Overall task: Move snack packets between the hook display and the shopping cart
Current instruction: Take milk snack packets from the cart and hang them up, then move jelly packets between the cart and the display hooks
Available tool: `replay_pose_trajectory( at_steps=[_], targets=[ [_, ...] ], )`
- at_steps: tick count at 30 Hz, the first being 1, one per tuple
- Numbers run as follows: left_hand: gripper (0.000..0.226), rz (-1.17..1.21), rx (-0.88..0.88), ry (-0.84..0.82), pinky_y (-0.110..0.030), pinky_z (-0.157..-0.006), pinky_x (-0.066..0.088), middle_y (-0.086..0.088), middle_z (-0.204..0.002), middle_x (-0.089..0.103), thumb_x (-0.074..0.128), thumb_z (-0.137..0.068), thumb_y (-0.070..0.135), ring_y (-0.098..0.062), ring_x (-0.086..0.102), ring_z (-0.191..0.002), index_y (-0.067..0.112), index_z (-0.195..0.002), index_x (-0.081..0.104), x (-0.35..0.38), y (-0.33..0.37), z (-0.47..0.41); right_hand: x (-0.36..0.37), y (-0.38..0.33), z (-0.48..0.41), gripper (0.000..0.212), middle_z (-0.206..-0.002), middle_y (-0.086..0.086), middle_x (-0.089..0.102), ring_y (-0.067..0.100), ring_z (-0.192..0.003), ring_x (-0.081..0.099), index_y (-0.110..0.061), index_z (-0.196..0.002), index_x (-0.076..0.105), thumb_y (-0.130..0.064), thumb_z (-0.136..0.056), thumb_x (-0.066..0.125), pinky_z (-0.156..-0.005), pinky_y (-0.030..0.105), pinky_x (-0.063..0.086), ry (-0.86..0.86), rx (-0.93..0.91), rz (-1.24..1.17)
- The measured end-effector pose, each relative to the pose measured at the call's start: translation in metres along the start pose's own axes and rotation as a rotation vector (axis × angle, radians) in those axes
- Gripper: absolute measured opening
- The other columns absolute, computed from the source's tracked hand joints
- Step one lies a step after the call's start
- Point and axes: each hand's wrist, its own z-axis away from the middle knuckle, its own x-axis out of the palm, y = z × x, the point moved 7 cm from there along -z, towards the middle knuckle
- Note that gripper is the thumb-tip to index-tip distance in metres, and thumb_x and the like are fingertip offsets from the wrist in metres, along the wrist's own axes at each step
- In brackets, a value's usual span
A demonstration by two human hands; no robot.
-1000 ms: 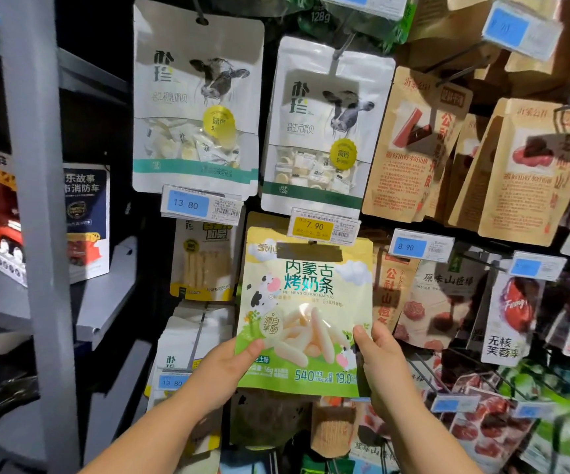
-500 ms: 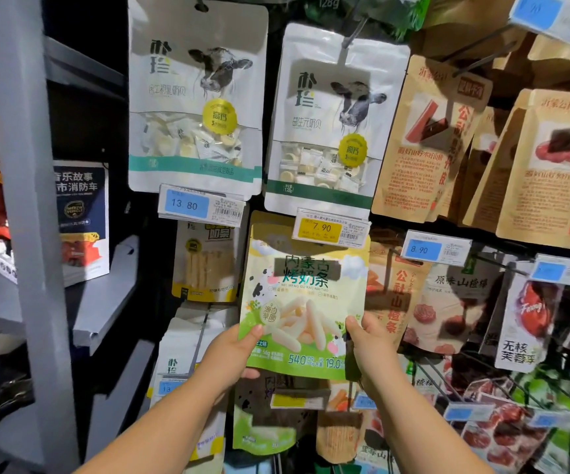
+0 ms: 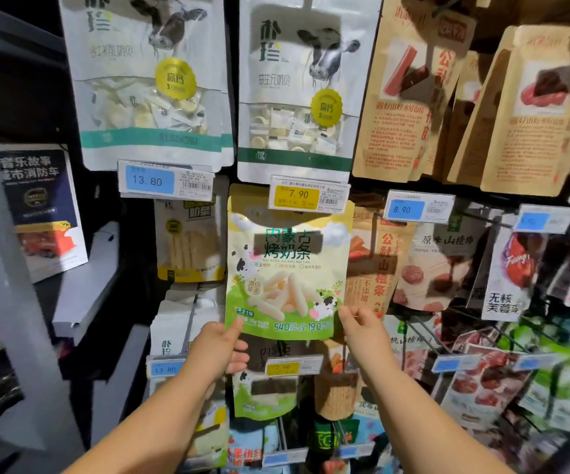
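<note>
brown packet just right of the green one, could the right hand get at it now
Likely yes, once freed: the right hand pinches the lower right corner of the green packet, and the brown packet hangs just beside it, lower front uncovered.

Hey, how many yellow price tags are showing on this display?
2. The upper yellow tag overlaps the top of the green packet; the lower yellow tag hangs just below that packet. Others may be hidden.

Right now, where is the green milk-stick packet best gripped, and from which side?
Probably its two bottom corners, from below, where the left hand and right hand pinch it. The green packet hangs flat, face-out, its top behind the yellow price tag and a brown packet close beside it; only its lower edge is free.
</note>
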Motion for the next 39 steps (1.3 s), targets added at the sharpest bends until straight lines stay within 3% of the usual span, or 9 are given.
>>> replay_pose_trajectory(
  at_steps=[7, 10, 16, 20, 22, 28, 31, 35, 39],
  targets=[
    [0.031, -0.144, 0.045, -0.105, -0.02, -0.035, 0.036, -0.01, -0.058, 0.056, 0.051, -0.098, 0.028, -0.012, 0.047, -0.035, -0.001, -0.087, 0.05, 0.03, -0.012, 0.013, -0.032, 0.031, 0.033, 0.016, -0.082, -0.001, 0.064, 0.019, -0.077, 0.062, -0.021, -0.088, 0.058, -0.031, -0.099, 0.052, -0.061, 0.028, 0.048, 0.032, 0.034, -0.084],
    [0.026, -0.239, 0.127, -0.232, -0.02, -0.036, 0.034, -0.006, -0.06, 0.055, 0.051, -0.097, 0.028, -0.008, 0.046, -0.037, 0.004, -0.087, 0.049, 0.071, -0.017, 0.031, -0.054, 0.054, 0.056, 0.025, -0.086, -0.001, 0.064, 0.009, -0.075, 0.059, -0.015, -0.097, 0.061, -0.036, -0.1, 0.05, -0.069, 0.029, 0.049, 0.033, 0.067, -0.016],
    [0.019, -0.56, 0.207, -0.676, -0.021, -0.046, 0.042, 0.0, -0.071, 0.06, 0.048, -0.098, 0.033, -0.01, 0.053, -0.055, 0.02, -0.084, 0.048, 0.18, -0.066, 0.11, -0.115, 0.135, 0.117, 0.016, -0.082, -0.004, 0.058, 0.01, -0.073, 0.055, -0.014, -0.094, 0.059, -0.027, -0.1, 0.051, -0.054, 0.007, 0.04, 0.106, 0.239, -0.02],
    [0.026, -0.734, 0.179, -0.882, -0.028, -0.059, 0.048, 0.001, -0.068, 0.061, 0.051, -0.094, 0.041, -0.017, 0.057, -0.061, 0.023, -0.075, 0.046, 0.238, -0.123, 0.154, -0.159, 0.206, 0.167, 0.027, -0.074, -0.001, 0.062, 0.022, -0.075, 0.062, -0.023, -0.074, 0.058, -0.046, -0.088, 0.06, -0.074, 0.036, 0.055, 0.223, 0.41, -0.021],
    [0.026, -0.824, 0.206, -0.958, -0.031, -0.069, 0.05, 0.003, -0.066, 0.06, 0.053, -0.092, 0.042, -0.02, 0.06, -0.068, 0.022, -0.075, 0.049, 0.262, -0.147, 0.175, -0.177, 0.239, 0.195, 0.025, -0.076, 0.005, 0.066, 0.024, -0.073, 0.066, -0.02, -0.075, 0.057, -0.039, -0.091, 0.06, -0.077, 0.046, 0.056, 0.243, 0.504, -0.065],
    [0.021, -1.062, 0.325, -1.094, -0.032, -0.088, 0.043, -0.002, -0.109, 0.062, 0.048, -0.095, 0.044, -0.017, 0.053, -0.106, 0.024, -0.095, 0.053, 0.311, -0.189, 0.221, -0.225, 0.291, 0.278, 0.023, -0.077, 0.006, 0.065, 0.019, -0.065, 0.061, -0.008, -0.081, 0.054, -0.024, -0.098, 0.054, -0.064, 0.033, 0.048, 0.349, 0.686, -0.06],
    [0.026, -1.143, 0.341, -1.168, -0.032, -0.084, 0.044, -0.005, -0.111, 0.061, 0.045, -0.095, 0.048, -0.022, 0.057, -0.1, 0.023, -0.099, 0.051, 0.325, -0.214, 0.233, -0.243, 0.323, 0.312, 0.02, -0.078, 0.003, 0.066, 0.021, -0.068, 0.065, -0.017, -0.08, 0.056, -0.027, -0.098, 0.055, -0.073, 0.042, 0.052, 0.375, 0.773, -0.021],
    [0.04, -1.468, 0.559, -1.161, -0.033, -0.082, 0.043, -0.005, -0.11, 0.062, 0.037, -0.096, 0.053, -0.026, 0.059, -0.102, 0.019, -0.11, 0.052, 0.335, -0.237, 0.245, -0.253, 0.355, 0.347, 0.021, -0.081, 0.008, 0.066, 0.02, -0.067, 0.063, -0.014, -0.081, 0.056, -0.024, -0.099, 0.052, -0.066, 0.035, 0.049, 0.335, 0.883, 0.014],
    [0.036, -1.543, 0.737, -1.142, -0.032, -0.081, 0.045, 0.0, -0.081, 0.05, 0.035, -0.1, 0.042, -0.026, 0.058, -0.104, 0.015, -0.117, 0.052, 0.337, -0.239, 0.252, -0.248, 0.385, 0.376, 0.015, -0.086, 0.009, 0.066, 0.016, -0.065, 0.062, -0.015, -0.084, 0.055, -0.018, -0.099, 0.052, -0.062, 0.031, 0.047, 0.267, 1.009, 0.029]
  ],
)
